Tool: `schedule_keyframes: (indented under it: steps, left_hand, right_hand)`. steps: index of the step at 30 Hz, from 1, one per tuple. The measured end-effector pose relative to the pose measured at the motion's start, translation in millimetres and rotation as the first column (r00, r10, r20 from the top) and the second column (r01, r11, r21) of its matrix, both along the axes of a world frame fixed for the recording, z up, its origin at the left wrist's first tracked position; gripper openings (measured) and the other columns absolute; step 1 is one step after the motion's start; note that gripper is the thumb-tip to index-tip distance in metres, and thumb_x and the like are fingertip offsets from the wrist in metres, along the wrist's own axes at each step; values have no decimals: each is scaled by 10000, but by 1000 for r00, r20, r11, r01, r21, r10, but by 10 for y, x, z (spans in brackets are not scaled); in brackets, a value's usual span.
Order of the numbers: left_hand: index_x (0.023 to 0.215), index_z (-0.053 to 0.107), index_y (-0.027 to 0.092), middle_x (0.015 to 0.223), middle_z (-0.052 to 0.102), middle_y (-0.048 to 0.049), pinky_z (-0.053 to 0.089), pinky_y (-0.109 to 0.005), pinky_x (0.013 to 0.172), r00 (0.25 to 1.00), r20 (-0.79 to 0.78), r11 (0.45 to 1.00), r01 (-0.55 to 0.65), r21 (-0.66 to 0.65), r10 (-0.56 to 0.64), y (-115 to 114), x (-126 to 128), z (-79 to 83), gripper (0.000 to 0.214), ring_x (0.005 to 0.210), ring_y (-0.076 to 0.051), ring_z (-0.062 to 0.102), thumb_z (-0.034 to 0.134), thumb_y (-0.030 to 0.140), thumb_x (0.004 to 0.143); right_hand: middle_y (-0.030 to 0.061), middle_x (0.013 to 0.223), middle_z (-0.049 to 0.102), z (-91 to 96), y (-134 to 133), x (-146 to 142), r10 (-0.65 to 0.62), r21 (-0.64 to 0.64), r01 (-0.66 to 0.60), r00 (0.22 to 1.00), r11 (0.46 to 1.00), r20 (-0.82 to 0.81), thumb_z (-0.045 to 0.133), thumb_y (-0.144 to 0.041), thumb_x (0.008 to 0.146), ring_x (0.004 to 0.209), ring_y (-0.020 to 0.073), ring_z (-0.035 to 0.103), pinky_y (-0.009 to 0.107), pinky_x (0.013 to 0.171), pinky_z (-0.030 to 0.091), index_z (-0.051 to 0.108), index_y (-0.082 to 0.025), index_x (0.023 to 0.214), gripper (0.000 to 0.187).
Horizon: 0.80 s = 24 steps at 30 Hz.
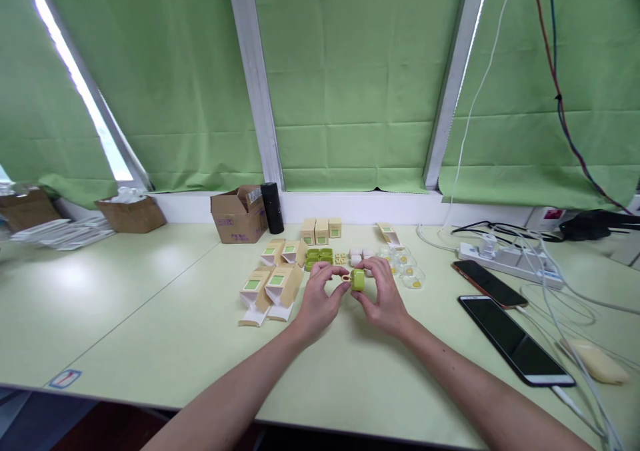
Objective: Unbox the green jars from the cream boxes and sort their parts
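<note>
Mid-frame, left hand pinches the pale ring, right hand clamps the green piece — best held lightly, both in line.

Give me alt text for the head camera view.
The right hand holds a small green case above a pale table, the left hand pinching its ring. Cream boxes sit to the left, two phones to the right.

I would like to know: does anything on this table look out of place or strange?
One small box lies with its flap open, apart from the upright row of boxes, so it looks stray. White cables also loop untidily near two phones. I see no spill.
</note>
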<state>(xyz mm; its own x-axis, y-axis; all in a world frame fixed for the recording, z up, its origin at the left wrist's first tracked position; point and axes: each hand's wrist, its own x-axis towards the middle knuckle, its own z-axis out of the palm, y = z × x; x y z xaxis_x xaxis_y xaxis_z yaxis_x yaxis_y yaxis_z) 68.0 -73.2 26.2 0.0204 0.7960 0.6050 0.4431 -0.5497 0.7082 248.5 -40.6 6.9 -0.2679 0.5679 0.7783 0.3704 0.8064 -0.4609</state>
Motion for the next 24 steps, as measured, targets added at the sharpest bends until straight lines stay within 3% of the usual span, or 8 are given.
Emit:
schedule_keyframes:
  steps: [14,24]
  left_hand:
    - [883,751,209,935,626,-36,529,-319,846,999,19,999,-34,34,33,27,-33,-40,62,901,-183,637,689,205,880]
    - [842,771,216,920,643,-36,556,-331,815,998,30,998,-48,-38,49,53,-40,-51,79,866,-185,662,698,228,867]
  right_hand:
    - [91,1138,611,3,-5,5,27,11,-28,999,1000,43,690,-192,803,1143,313,491,510,992,454,557,-238,1175,397]
    - [95,1148,639,-7,8,9,14,61,-20,995,998,103,694,-187,812,1130,325,522,531,956,481,549,-250,1203,422]
